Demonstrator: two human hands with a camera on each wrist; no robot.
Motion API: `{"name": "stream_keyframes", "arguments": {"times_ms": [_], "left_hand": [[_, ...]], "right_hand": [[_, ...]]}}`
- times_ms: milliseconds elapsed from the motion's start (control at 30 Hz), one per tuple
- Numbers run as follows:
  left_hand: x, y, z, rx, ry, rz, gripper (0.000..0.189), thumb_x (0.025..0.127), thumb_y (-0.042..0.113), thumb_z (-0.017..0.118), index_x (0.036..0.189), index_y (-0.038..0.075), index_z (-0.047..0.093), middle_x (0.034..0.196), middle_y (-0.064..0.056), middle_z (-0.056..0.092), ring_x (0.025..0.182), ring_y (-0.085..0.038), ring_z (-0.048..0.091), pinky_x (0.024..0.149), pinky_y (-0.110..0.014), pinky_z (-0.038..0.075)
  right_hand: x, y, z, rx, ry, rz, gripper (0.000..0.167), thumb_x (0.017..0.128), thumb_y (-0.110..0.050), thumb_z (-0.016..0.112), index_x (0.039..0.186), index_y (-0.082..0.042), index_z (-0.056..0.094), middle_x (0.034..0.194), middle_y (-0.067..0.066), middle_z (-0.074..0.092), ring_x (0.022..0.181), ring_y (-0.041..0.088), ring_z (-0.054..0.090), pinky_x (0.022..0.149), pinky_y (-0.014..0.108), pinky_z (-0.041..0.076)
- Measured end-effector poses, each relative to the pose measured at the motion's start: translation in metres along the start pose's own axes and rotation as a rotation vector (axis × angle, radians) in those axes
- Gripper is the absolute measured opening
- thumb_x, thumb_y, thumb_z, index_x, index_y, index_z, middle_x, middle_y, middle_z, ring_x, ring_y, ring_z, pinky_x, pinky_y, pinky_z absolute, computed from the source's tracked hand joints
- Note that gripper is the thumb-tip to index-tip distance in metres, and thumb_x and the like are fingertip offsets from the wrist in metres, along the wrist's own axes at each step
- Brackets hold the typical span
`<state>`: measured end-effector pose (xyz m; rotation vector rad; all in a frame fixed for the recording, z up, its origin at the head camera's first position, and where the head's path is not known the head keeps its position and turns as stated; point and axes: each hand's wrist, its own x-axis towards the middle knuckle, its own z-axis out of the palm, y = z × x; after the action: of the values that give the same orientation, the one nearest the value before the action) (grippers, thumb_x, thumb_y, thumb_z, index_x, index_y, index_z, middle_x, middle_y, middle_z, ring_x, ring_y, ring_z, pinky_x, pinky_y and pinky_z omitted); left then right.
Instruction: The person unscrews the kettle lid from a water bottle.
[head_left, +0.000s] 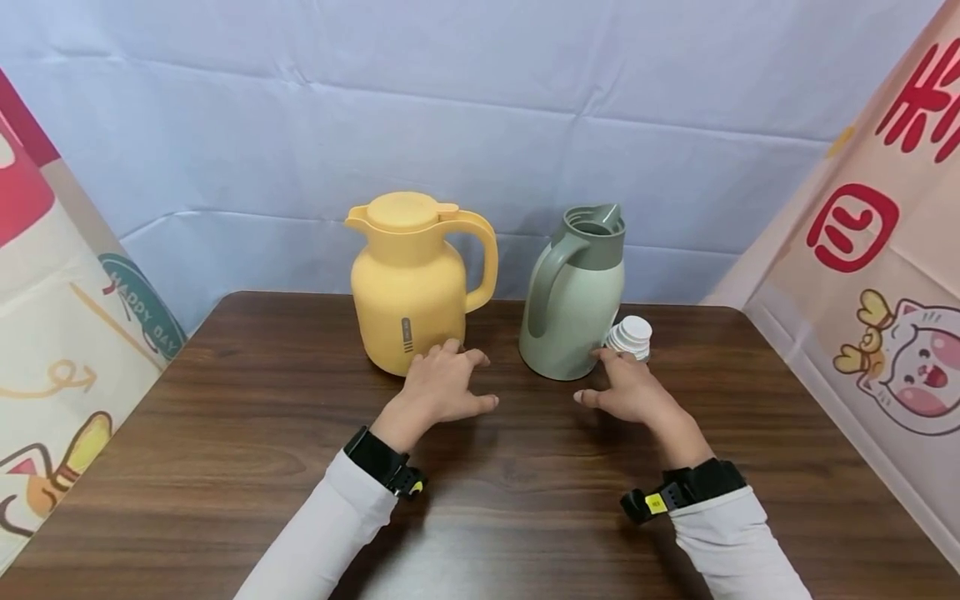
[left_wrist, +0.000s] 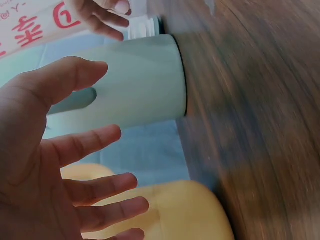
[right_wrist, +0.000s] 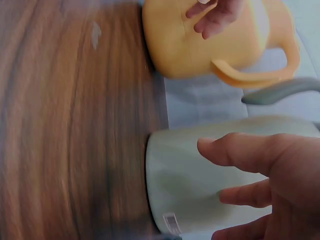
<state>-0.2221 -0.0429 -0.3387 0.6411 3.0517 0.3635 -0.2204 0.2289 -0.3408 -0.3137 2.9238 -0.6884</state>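
A yellow thermos jug (head_left: 408, 292) with its lid on stands at the left, its handle turned right. To its right is a pale green thermos jug (head_left: 577, 308) with an uncovered, threaded mouth and its handle toward the front left. A white threaded stopper (head_left: 632, 335) stands behind the right fingers, its lower part hidden. My left hand (head_left: 442, 387) hovers in front of the yellow jug, fingers spread and holding nothing. My right hand (head_left: 630, 390) is before the green jug and stopper, fingers loosely bent around no object; whether a fingertip touches the jug is unclear.
The dark wooden table (head_left: 247, 417) bears both jugs near its back edge. Behind it hangs a pale blue cloth (head_left: 300, 150). Printed banners stand at the left (head_left: 67, 350) and right (head_left: 885, 292) sides.
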Motion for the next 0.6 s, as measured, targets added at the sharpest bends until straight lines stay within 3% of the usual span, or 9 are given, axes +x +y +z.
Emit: {"name": "stream_keyframes", "arguments": {"times_ms": [267, 600], "left_hand": [[-0.015, -0.014, -0.007, -0.025, 0.039, 0.039, 0.052, 0.078, 0.047, 0.067, 0.123, 0.023, 0.059, 0.117, -0.006, 0.05, 0.102, -0.027, 0.05, 0.078, -0.046, 0.039], [-0.029, -0.03, -0.02, 0.004, 0.066, -0.012, 0.053, 0.076, 0.047, 0.066, 0.121, 0.02, 0.059, 0.115, -0.008, 0.053, 0.098, -0.029, 0.053, 0.076, -0.047, 0.041]], "right_hand": [[0.002, -0.016, 0.014, 0.016, -0.014, -0.035, 0.069, 0.086, -0.028, 0.066, 0.136, 0.007, 0.035, 0.132, 0.033, 0.035, 0.123, 0.049, 0.03, 0.092, 0.057, 0.032], [0.006, -0.031, 0.034, 0.051, -0.009, -0.072, 0.068, 0.086, -0.027, 0.066, 0.138, 0.004, 0.034, 0.133, 0.031, 0.036, 0.121, 0.047, 0.035, 0.092, 0.056, 0.033]]}}
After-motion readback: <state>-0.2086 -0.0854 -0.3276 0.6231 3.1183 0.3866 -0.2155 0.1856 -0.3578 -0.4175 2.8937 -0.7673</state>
